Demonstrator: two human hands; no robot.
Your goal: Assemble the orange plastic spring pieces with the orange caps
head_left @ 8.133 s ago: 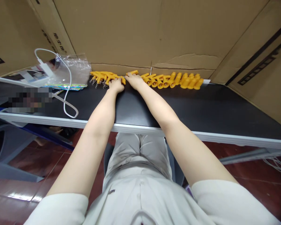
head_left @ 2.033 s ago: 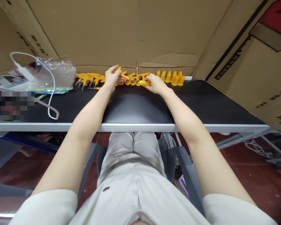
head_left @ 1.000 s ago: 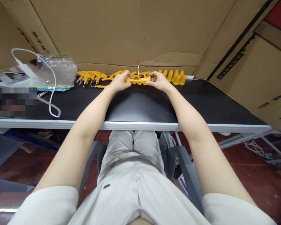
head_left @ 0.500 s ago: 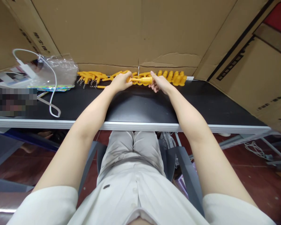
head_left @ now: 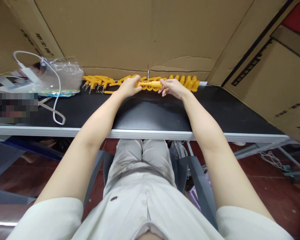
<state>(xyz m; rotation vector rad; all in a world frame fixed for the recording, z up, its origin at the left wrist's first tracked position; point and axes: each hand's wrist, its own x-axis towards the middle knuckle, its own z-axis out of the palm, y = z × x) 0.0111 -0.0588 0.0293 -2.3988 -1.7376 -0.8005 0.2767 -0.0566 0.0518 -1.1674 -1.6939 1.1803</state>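
My left hand (head_left: pixel 130 87) is closed around the handle end of a yellow plastic corkscrew (head_left: pixel 153 84). It lies level between my two hands, and its ribbed sheath covers the right part. My right hand (head_left: pixel 173 88) pinches the sheath's right end between thumb and fingers, the other fingers loosely curled. Left of my hands several yellow T-shaped corkscrews (head_left: pixel 98 81) lie with bare metal spirals. A row of yellow rings (head_left: pixel 150 88) shows just behind the held piece, partly hidden. Beyond my right hand several yellow tubular pieces (head_left: pixel 191 83) stand in rows.
A black tabletop (head_left: pixel 150 113) ends at a silver edge (head_left: pixel 150 134) in front of me. Cardboard walls (head_left: pixel 150 36) rise behind and to the right. On the left are a clear plastic bag (head_left: pixel 63 75), a white cable (head_left: pixel 58 96) and a white slip (head_left: pixel 203 83) lies far right.
My right hand has shifted slightly, its wrist now further right and its grip at the sheath's right end turned. My left hand stays in place on the corkscrew handle.
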